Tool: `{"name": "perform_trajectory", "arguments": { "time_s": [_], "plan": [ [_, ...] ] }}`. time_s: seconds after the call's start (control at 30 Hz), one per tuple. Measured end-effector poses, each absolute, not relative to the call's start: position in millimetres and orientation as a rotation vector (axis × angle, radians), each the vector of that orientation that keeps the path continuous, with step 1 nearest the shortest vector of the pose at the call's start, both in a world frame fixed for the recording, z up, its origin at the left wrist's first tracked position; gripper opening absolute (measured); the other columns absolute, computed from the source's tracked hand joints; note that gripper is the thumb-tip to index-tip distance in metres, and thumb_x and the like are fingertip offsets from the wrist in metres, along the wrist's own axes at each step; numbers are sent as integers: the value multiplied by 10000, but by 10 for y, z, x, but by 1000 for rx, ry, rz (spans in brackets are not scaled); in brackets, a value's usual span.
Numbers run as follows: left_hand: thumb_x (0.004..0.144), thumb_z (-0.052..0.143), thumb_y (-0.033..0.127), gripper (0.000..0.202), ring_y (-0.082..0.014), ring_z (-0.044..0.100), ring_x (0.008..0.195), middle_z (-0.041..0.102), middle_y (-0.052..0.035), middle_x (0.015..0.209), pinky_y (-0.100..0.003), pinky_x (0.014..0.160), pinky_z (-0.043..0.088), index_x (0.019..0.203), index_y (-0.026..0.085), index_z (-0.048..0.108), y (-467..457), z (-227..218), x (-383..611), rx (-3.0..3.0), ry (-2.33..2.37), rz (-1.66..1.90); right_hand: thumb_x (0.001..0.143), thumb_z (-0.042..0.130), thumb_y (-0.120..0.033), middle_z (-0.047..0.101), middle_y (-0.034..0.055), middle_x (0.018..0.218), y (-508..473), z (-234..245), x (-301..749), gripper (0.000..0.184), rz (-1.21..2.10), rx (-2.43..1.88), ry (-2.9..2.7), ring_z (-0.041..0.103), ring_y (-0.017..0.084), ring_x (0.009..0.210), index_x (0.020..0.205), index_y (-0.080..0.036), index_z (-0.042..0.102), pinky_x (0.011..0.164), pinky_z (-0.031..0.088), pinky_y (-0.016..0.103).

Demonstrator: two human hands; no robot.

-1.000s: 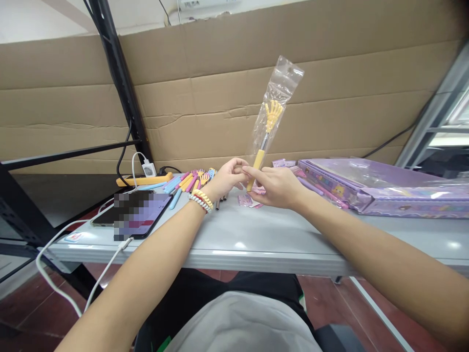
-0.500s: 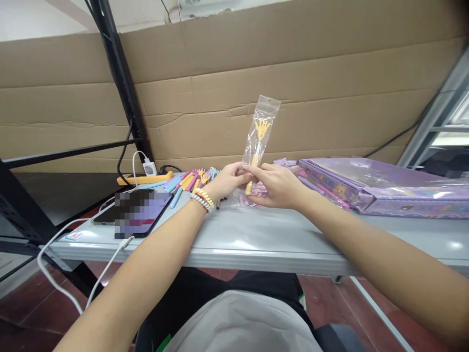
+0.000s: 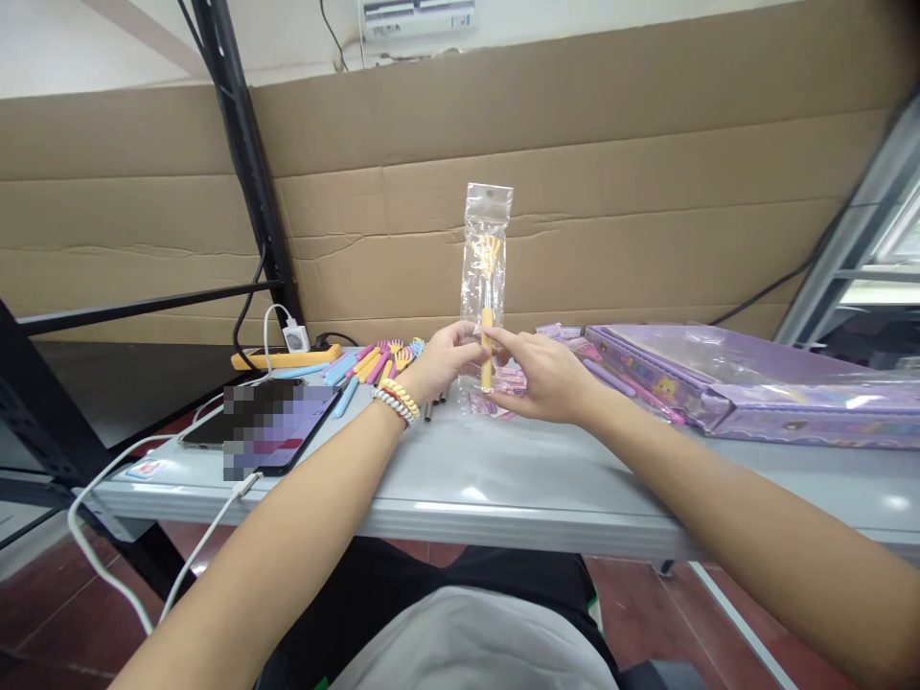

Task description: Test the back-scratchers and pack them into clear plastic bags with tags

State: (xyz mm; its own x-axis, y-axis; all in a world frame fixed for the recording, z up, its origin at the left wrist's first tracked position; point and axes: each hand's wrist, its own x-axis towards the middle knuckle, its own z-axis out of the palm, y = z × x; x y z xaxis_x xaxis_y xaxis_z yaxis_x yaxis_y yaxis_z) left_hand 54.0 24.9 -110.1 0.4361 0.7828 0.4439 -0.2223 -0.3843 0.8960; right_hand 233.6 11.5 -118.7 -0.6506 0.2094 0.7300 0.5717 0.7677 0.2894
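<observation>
A yellow back scratcher (image 3: 488, 321) with a hand-shaped head and a metal shaft stands upright inside a clear plastic bag (image 3: 490, 206) with a hang hole at its top. My left hand (image 3: 447, 362) pinches the bag and handle from the left side. On the other side, my right hand (image 3: 542, 376) grips the handle's lower part between thumb and forefinger. Behind my left hand lies a pile of back scratchers (image 3: 374, 362) in pink, yellow and blue. Pink printed packets (image 3: 509, 381) lie on the table behind my right hand.
On the grey table (image 3: 553, 470), two devices lie at left, a phone (image 3: 205, 426) and a tablet (image 3: 316, 417), with white cables. A yellow bar (image 3: 284, 358) is behind them. At right sits a purple box (image 3: 805, 422). Cardboard (image 3: 610, 211) walls the back.
The bagged back scratcher has swung from leaning right to upright and turned, so its head shows more edge-on. Both hands keep hold of it. The camera view has tilted up slightly.
</observation>
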Motion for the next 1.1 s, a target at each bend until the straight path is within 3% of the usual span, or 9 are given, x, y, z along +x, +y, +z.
{"name": "perform_trajectory", "arguments": {
  "time_s": [0.2, 0.37, 0.7, 0.93, 1.1],
  "plan": [
    [641, 730, 188, 397, -144, 617, 783, 638, -38, 856, -317, 762, 472, 974, 149, 519, 242, -1101, 535, 1551, 395, 1248, 760, 605, -424, 595, 53, 863, 96, -1206, 2324, 738, -498, -688, -2178, 545, 185, 686, 1365, -144, 288, 625, 420, 302],
    [623, 760, 208, 499, -165, 636, 745, 644, -23, 827, -332, 695, 493, 1041, 165, 491, 202, -1051, 513, 1473, 331, 1257, 762, 623, -422, 593, 65, 881, 110, -1197, 2351, 733, -429, -736, -2144, 552, 192, 710, 1360, -151, 296, 594, 411, 289],
    [653, 721, 223, 349, -163, 646, 706, 645, -19, 825, -313, 646, 485, 934, 161, 523, 162, -1013, 498, 1495, 359, 1203, 741, 668, -426, 588, 47, 835, 128, -1193, 2379, 761, -144, -769, -2139, 508, 152, 618, 1360, -155, 318, 568, 423, 275],
    [641, 760, 229, 388, -158, 650, 677, 648, -16, 783, -316, 649, 498, 940, 153, 525, 174, -1041, 499, 1558, 342, 1103, 723, 681, -366, 590, 28, 794, 136, -1208, 2368, 751, -97, -724, -2122, 500, 132, 586, 1343, -141, 323, 548, 412, 245],
    [638, 780, 249, 426, -170, 659, 703, 666, -41, 797, -333, 675, 508, 951, 150, 508, 181, -1059, 490, 1557, 360, 1084, 734, 674, -407, 589, 18, 778, 149, -1240, 2362, 761, -113, -699, -2081, 500, 129, 572, 1349, -154, 305, 545, 408, 241]
  ]
}}
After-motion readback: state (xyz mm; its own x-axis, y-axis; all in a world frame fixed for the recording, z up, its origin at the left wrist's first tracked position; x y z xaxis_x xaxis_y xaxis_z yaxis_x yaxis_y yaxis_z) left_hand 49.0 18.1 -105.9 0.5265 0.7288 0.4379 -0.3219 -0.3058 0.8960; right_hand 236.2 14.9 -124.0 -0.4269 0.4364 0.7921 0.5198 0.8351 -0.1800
